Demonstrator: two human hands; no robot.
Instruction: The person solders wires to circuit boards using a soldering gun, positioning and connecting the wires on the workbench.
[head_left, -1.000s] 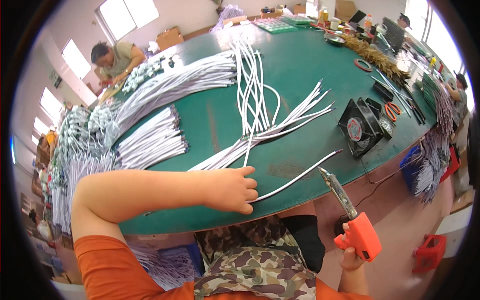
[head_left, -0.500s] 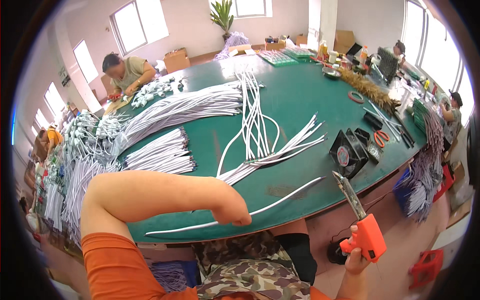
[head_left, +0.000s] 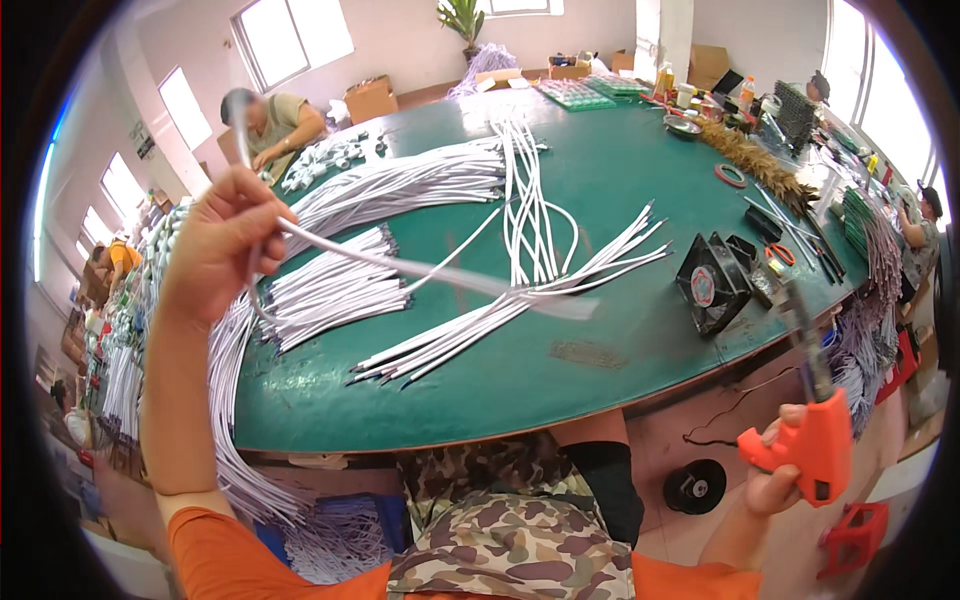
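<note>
My left hand (head_left: 222,245) is raised over the left side of the table, fingers closed around a white cable (head_left: 400,264). The cable's free end, blurred by motion, reaches right across the table; another part rises blurred above my fist. Low on the right, beyond the table edge, my right hand (head_left: 778,482) grips the orange handle of a soldering gun (head_left: 828,440), its metal front pointing up and blurred. A loose fan of white cables (head_left: 450,345) lies on the table before me, with a stack of short white cables (head_left: 335,290) to its left.
A black square fan (head_left: 708,285) stands near the table's right edge, beside orange-handled scissors (head_left: 780,256). Longer white cables (head_left: 400,185) lie farther back on the green table (head_left: 620,190). A co-worker (head_left: 285,125) sits at the far left. A black spool (head_left: 695,487) is on the floor.
My left hand, low over the table beside a single cable, has risen up and left and now holds a cable. The soldering gun has moved right and slightly down.
</note>
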